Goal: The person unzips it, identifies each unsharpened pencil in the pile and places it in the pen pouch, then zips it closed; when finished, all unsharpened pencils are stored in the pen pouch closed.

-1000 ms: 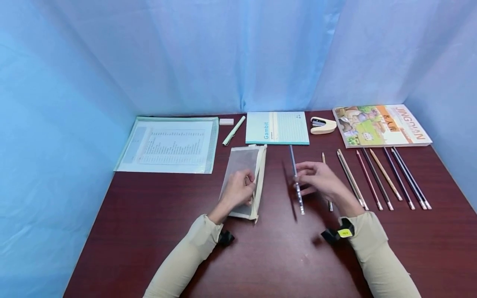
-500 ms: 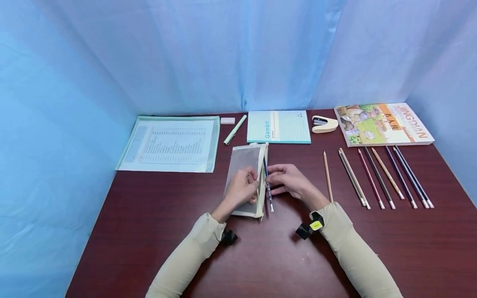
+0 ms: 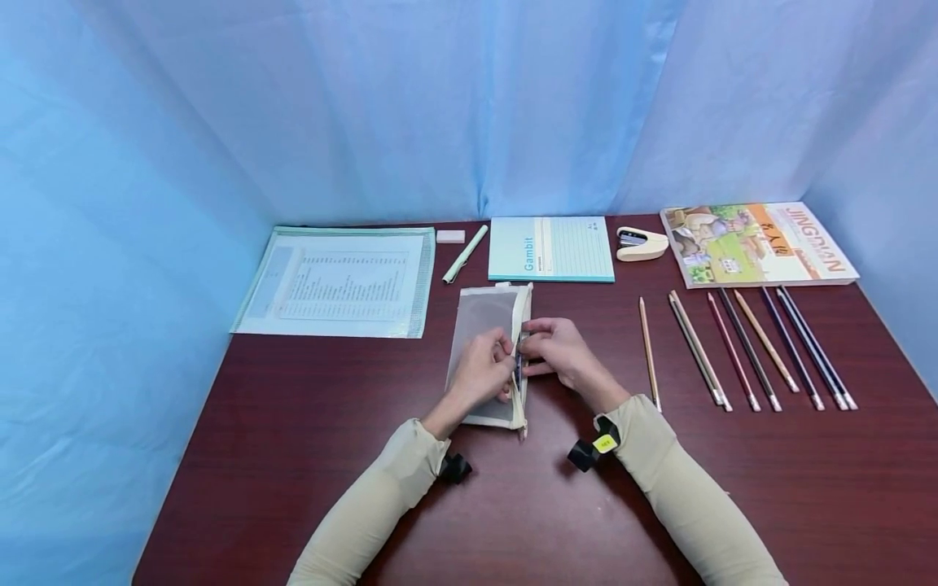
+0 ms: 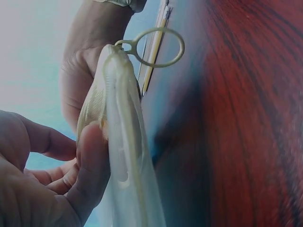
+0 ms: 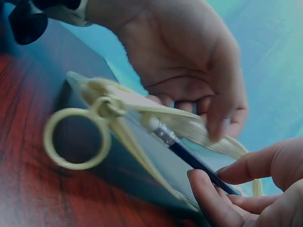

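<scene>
A translucent mesh zip pouch with a cream zipper edge lies before me, its zipper side parted. My left hand pinches one edge of that opening; in the left wrist view the thumb presses against the fabric. My right hand holds a dark blue pencil between thumb and fingers. The pencil lies along the gap of the pouch, and its white eraser end shows between the two zipper edges in the right wrist view. A cream ring pull hangs at the near corner.
Right of the pouch lies a single pencil, then several more pencils in a row. Behind are a notebook, a stapler, a picture-cover book, a green pen, an eraser and a document sleeve.
My right hand has moved left with the dark blue pencil, from over the table to the pouch's opening, and the pencil has gone in between the zipper edges. The left hand keeps its grip.
</scene>
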`<state>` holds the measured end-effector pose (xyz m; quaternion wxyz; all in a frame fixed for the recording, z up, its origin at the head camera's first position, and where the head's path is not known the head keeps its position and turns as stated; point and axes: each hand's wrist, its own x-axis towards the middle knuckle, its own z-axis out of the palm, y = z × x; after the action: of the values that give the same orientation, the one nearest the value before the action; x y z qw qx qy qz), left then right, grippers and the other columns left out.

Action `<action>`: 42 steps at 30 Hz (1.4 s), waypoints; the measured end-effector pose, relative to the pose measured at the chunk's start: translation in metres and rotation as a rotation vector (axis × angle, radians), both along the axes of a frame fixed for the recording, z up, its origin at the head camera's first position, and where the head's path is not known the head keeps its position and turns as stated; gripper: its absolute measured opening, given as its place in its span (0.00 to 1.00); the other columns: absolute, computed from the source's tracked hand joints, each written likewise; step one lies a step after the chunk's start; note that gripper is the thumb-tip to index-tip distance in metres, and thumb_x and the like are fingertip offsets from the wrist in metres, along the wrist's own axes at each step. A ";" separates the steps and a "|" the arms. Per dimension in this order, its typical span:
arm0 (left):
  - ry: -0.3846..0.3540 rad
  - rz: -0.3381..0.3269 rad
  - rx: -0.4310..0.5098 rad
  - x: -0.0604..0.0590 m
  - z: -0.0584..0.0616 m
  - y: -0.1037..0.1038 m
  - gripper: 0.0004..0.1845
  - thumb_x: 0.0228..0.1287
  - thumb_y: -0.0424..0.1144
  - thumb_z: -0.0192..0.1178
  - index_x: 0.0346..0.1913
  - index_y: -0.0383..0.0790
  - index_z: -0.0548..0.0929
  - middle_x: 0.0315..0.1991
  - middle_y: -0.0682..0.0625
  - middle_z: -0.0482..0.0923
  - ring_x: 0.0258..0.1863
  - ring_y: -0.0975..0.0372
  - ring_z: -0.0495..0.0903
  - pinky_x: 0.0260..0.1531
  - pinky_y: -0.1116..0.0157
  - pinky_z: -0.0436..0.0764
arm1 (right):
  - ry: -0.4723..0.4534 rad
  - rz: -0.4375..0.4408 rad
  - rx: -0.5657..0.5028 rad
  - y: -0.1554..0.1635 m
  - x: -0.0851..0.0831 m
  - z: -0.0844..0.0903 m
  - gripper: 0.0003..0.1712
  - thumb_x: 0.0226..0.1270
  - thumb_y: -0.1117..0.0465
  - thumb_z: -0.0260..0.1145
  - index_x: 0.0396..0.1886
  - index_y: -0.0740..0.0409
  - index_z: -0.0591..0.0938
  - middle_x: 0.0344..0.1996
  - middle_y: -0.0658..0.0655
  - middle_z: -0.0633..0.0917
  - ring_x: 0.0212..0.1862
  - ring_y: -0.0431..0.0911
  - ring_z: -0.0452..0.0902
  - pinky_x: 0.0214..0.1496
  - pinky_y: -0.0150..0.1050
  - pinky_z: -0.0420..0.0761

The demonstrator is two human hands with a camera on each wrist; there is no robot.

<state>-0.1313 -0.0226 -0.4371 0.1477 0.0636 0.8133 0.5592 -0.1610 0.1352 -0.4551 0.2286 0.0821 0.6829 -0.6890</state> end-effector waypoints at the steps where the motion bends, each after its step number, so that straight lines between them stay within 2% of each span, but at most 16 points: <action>1: 0.001 0.001 0.003 0.000 0.000 0.000 0.04 0.60 0.24 0.50 0.35 0.32 0.73 0.18 0.50 0.74 0.09 0.65 0.75 0.10 0.61 0.84 | 0.008 -0.002 0.020 -0.001 0.000 0.000 0.32 0.64 0.75 0.58 0.68 0.77 0.65 0.27 0.48 0.82 0.27 0.38 0.82 0.28 0.32 0.90; 6: 0.012 0.006 0.007 0.000 0.001 -0.001 0.04 0.59 0.24 0.50 0.35 0.33 0.74 0.18 0.50 0.74 0.09 0.65 0.75 0.09 0.61 0.84 | 0.040 0.010 0.114 -0.006 0.002 0.001 0.30 0.62 0.75 0.61 0.66 0.74 0.69 0.26 0.47 0.81 0.22 0.39 0.81 0.27 0.34 0.90; 8: 0.007 0.006 0.005 0.000 0.001 -0.001 0.04 0.59 0.24 0.50 0.35 0.33 0.74 0.18 0.50 0.74 0.09 0.64 0.75 0.09 0.60 0.84 | 0.055 0.019 0.139 -0.005 0.003 0.001 0.30 0.62 0.74 0.61 0.66 0.73 0.70 0.27 0.48 0.82 0.23 0.39 0.82 0.28 0.35 0.90; 13: -0.006 0.007 -0.007 0.001 0.002 0.001 0.05 0.59 0.24 0.50 0.36 0.32 0.75 0.19 0.50 0.74 0.09 0.64 0.75 0.10 0.59 0.84 | 0.100 0.020 0.215 0.005 0.005 0.004 0.26 0.64 0.70 0.62 0.63 0.71 0.74 0.34 0.58 0.87 0.28 0.40 0.84 0.31 0.38 0.92; 18: -0.014 0.012 0.002 0.001 0.002 0.001 0.05 0.60 0.24 0.49 0.38 0.30 0.75 0.18 0.49 0.74 0.09 0.63 0.74 0.10 0.59 0.85 | 0.162 0.026 0.284 0.029 0.009 0.011 0.22 0.67 0.69 0.60 0.60 0.72 0.76 0.45 0.71 0.86 0.34 0.42 0.86 0.36 0.41 0.93; 24: -0.006 0.012 -0.002 0.002 0.003 -0.002 0.05 0.61 0.24 0.49 0.37 0.30 0.74 0.18 0.49 0.73 0.09 0.63 0.73 0.09 0.59 0.84 | 0.312 0.035 0.437 0.078 0.015 0.024 0.20 0.68 0.68 0.61 0.58 0.74 0.77 0.44 0.73 0.86 0.32 0.31 0.82 0.37 0.37 0.92; 26: -0.004 0.012 0.002 0.002 0.003 -0.004 0.05 0.61 0.24 0.49 0.37 0.30 0.74 0.18 0.49 0.73 0.09 0.63 0.73 0.09 0.60 0.84 | 0.346 0.022 0.469 0.098 0.017 0.028 0.20 0.69 0.68 0.62 0.58 0.75 0.77 0.43 0.71 0.87 0.32 0.27 0.81 0.36 0.34 0.91; 29: -0.006 0.012 0.009 0.002 0.002 -0.005 0.05 0.61 0.24 0.49 0.37 0.29 0.74 0.17 0.49 0.73 0.09 0.63 0.73 0.09 0.60 0.83 | 0.377 -0.016 0.494 0.128 0.019 0.033 0.21 0.70 0.67 0.61 0.58 0.77 0.76 0.35 0.55 0.89 0.32 0.26 0.81 0.34 0.30 0.89; 32: -0.011 0.008 0.020 0.002 0.002 -0.004 0.05 0.60 0.24 0.49 0.37 0.29 0.74 0.17 0.48 0.73 0.09 0.63 0.73 0.09 0.60 0.84 | 0.380 -0.059 0.509 0.157 0.021 0.036 0.21 0.71 0.67 0.60 0.58 0.78 0.75 0.28 0.35 0.85 0.31 0.27 0.81 0.32 0.29 0.89; 33: -0.011 0.008 0.020 0.002 0.002 -0.004 0.05 0.60 0.24 0.49 0.37 0.30 0.74 0.17 0.48 0.74 0.09 0.63 0.73 0.09 0.59 0.84 | 0.377 -0.067 0.522 0.166 0.022 0.036 0.22 0.71 0.67 0.60 0.58 0.78 0.74 0.26 0.30 0.83 0.31 0.26 0.82 0.32 0.29 0.89; 35: -0.013 0.006 0.020 0.001 0.002 -0.004 0.05 0.60 0.24 0.49 0.37 0.30 0.74 0.17 0.48 0.74 0.09 0.63 0.73 0.09 0.59 0.84 | 0.360 -0.075 0.566 0.183 0.023 0.038 0.22 0.71 0.66 0.60 0.59 0.78 0.74 0.25 0.27 0.80 0.30 0.26 0.81 0.31 0.29 0.88; 36: -0.012 0.006 0.021 0.001 0.002 -0.004 0.05 0.60 0.24 0.49 0.37 0.30 0.74 0.17 0.48 0.74 0.09 0.63 0.73 0.09 0.59 0.84 | 0.358 -0.073 0.601 0.190 0.024 0.038 0.22 0.71 0.65 0.61 0.58 0.77 0.75 0.25 0.29 0.82 0.30 0.26 0.81 0.31 0.29 0.88; 38: -0.009 0.006 0.019 0.001 0.002 -0.003 0.04 0.60 0.24 0.49 0.37 0.30 0.74 0.17 0.48 0.74 0.08 0.64 0.73 0.09 0.59 0.84 | 0.353 -0.054 0.696 0.203 0.024 0.038 0.22 0.70 0.63 0.63 0.57 0.75 0.77 0.27 0.39 0.87 0.29 0.26 0.81 0.30 0.29 0.88; 42: -0.003 0.001 0.023 0.000 0.001 -0.003 0.05 0.60 0.24 0.49 0.36 0.30 0.74 0.17 0.49 0.73 0.08 0.64 0.73 0.09 0.59 0.84 | 0.363 0.025 0.873 0.221 0.023 0.035 0.21 0.67 0.61 0.66 0.54 0.72 0.80 0.35 0.66 0.89 0.25 0.31 0.82 0.26 0.29 0.85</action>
<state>-0.1311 -0.0257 -0.4361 0.1480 0.0641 0.8066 0.5686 -0.1382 0.3559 -0.4202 0.0579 0.0406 0.9386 -0.3377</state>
